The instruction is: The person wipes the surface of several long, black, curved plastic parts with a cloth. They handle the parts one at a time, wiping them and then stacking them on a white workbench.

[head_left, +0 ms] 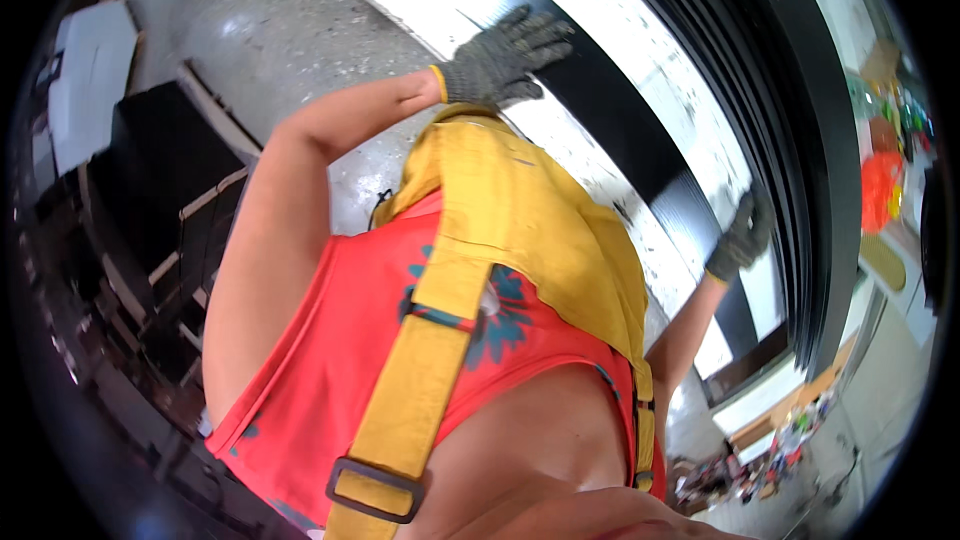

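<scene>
A long black board (655,150) lies on a white, dark-speckled work surface (590,145). My left hand (505,58), in a dark grey knit glove with a yellow cuff, rests with fingers spread on the board's near edge, holding nothing. My right hand (742,238), gloved alike, is at the right, over the white surface beside a stack of long black boards (780,120). Its fingers are slightly bent and blurred, with nothing visible in them; whether they touch the stack is unclear.
Dark boards and frames (160,180) are piled at the left, with a pale panel (92,80) behind. Grey concrete floor (260,30) runs beside the work surface. An orange bag (880,190) and other items are at the far right; mixed clutter (760,470) lies lower right.
</scene>
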{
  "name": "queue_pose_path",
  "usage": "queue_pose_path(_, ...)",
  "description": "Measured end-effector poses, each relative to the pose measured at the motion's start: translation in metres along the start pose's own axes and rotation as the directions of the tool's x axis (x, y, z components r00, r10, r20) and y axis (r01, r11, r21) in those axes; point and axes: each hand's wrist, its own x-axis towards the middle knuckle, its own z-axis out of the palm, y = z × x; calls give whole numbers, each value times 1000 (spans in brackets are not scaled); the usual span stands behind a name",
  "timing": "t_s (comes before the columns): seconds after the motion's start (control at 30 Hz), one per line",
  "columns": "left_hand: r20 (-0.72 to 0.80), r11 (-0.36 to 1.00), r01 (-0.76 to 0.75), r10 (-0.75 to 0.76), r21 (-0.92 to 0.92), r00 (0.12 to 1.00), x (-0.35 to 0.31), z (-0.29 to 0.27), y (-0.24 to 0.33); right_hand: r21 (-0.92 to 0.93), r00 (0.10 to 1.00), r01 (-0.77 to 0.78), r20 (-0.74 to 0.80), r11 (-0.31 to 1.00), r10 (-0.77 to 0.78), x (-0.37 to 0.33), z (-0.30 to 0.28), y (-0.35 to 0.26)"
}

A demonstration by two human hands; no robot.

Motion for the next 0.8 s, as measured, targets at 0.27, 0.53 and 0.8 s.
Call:
queue_pose_path(0.27,162,995,13,2,-96,987,24,-3,35,490,902,-429,195,759,384,3,5,6)
queue_pose_path(0.53,47,873,-53,87,-484,995,42,1,45,595,848,-528,336,606,409,-1,17,-9)
queue_pose_path(0.8,-405,930,4,-165,-368,899,100,-130,-25,694,844,-513,303,504,442,-2,5,-2)
